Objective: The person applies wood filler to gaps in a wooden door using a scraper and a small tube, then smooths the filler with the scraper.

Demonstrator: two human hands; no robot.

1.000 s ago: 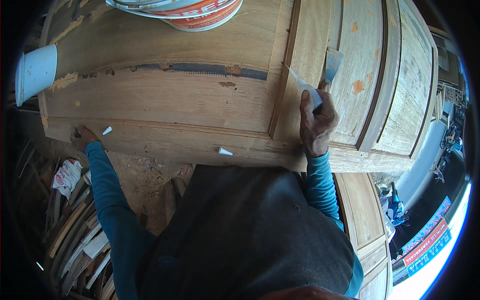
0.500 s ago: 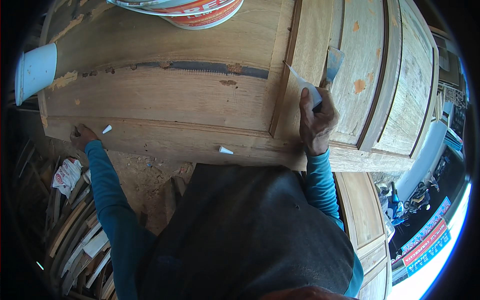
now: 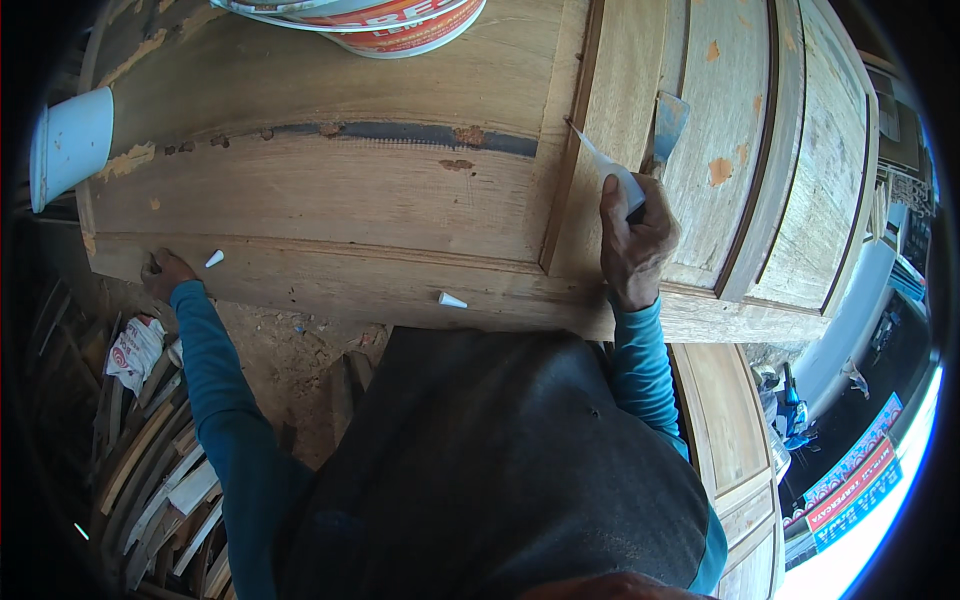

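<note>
Right hand (image 3: 638, 235), up over the wooden door (image 3: 400, 205) with its forearm (image 3: 634, 345) crossing the near edge, grips a small white nozzle bottle (image 3: 624, 183) whose thin tip slants away and leftward by the door's moulding (image 3: 559, 205). Out near the door's near left corner, the left hand (image 3: 169, 277) rests, fingers curled, arm (image 3: 225, 385) stretched; from here I can't tell whether it's clutching anything.

The panelled wooden door (image 3: 400, 205) is marked with orange-brown patches (image 3: 720, 172). On it, a bucket (image 3: 405, 30) and white tub (image 3: 75, 148) are supported; two white caps (image 3: 453, 300) are scattered along its near edge.
</note>
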